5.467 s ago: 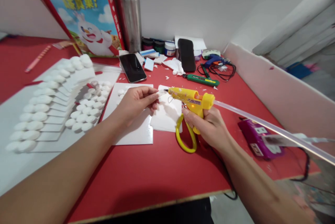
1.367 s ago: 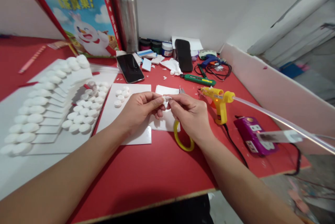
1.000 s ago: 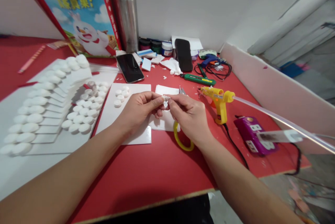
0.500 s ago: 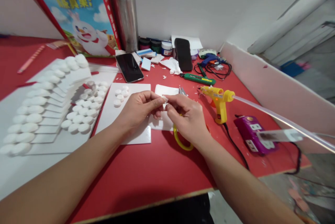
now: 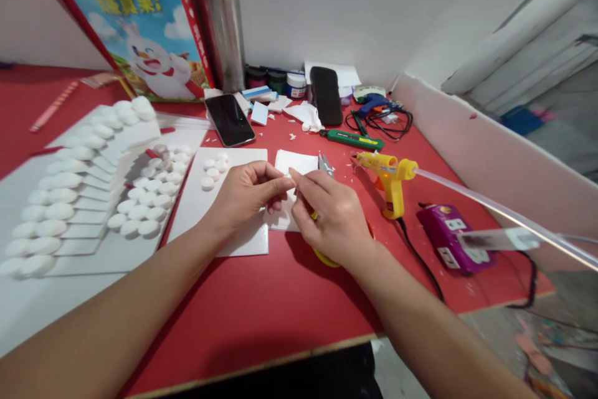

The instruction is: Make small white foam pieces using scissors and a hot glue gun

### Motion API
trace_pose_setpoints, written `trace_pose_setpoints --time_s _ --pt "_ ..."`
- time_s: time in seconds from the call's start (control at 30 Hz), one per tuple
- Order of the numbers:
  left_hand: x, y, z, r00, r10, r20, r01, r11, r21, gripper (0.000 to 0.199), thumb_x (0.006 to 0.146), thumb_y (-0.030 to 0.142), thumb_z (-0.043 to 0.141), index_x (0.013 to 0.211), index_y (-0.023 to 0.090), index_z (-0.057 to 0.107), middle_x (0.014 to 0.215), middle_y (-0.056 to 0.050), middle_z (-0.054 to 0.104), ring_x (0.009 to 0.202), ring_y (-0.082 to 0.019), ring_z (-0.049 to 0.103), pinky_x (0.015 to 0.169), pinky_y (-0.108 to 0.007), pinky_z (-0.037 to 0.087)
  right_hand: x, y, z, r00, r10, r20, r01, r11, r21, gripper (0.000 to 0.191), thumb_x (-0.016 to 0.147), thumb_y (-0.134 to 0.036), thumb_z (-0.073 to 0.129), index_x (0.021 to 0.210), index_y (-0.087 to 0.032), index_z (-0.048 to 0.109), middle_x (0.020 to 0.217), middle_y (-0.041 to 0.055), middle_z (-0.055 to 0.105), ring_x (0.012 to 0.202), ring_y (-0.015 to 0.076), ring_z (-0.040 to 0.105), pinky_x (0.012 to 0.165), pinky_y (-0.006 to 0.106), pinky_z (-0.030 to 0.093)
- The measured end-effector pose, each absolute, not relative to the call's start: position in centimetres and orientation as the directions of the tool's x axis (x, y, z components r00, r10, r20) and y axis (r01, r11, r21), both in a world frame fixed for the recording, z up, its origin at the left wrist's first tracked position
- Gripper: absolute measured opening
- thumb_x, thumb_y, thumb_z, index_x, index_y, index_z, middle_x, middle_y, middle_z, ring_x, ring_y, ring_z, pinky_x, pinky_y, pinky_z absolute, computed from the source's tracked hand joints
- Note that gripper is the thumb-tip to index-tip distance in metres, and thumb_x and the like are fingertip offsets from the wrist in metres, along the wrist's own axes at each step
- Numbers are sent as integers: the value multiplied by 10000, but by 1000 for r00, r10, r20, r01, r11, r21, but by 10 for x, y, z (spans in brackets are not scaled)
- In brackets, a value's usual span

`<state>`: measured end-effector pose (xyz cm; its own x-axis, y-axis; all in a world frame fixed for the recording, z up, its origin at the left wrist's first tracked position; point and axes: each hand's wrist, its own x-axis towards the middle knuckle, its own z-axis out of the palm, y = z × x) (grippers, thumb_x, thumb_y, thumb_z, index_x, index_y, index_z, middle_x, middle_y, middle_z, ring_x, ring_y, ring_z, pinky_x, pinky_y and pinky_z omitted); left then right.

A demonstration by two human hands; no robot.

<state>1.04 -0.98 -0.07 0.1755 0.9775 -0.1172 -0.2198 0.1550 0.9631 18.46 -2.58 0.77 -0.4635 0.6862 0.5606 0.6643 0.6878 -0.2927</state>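
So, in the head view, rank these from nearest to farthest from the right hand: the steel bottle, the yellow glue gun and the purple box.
From the right hand:
1. Yellow glue gun: just to its right.
2. Purple box: farther right, beyond the glue gun.
3. Steel bottle: well away, at the back left.

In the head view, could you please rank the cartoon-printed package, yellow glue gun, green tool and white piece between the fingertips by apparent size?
1. Cartoon-printed package
2. Yellow glue gun
3. Green tool
4. White piece, judged by what shows
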Motion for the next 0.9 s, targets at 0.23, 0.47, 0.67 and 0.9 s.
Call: trace_pose_setpoints --time_s 0.23,0.47,0.67,0.9 --pt "9 -9 -4 171 977 -126 -273 170 947 236 758 232 865 712 147 650 593 17 657 469 -66 558 479 -170 437 185 -29 8 -588 661 467 762 646 45 485 1008 -127 395 1435 29 563 1033 178 714 780 232 643 596 353 491" --pt "9 -6 -1 204 975 -90 -367 162 916 254 704 232 927 758 122 704 633 7 679 501 -61 592 503 -161 468 185 -31 8 -562 690 456 729 674 -122 527 985 -129 401 1490 -30 518 1112 185 685 877 253 663 667 370 558" --pt "5 -3 0 165 986 -28 -410 95 907 197 758 209 899 871 129 759 732 -17 730 582 -78 656 589 -178 531 184 -30 12 -308 739 600 508 661 -553 428 1021 -157 450 1412 -136 625 1125 131 710 990 206 692 857 362 579" --pt "3 -8 8 212 977 16 -227 33 973 155 769 200 881 889 146 799 690 -13 731 537 -91 645 532 -182 522 181 -22 22 -116 973 199 71 208 -975 155 899 -315 764 935 -173 715 774 -8 700 560 81 556 529 239 469"
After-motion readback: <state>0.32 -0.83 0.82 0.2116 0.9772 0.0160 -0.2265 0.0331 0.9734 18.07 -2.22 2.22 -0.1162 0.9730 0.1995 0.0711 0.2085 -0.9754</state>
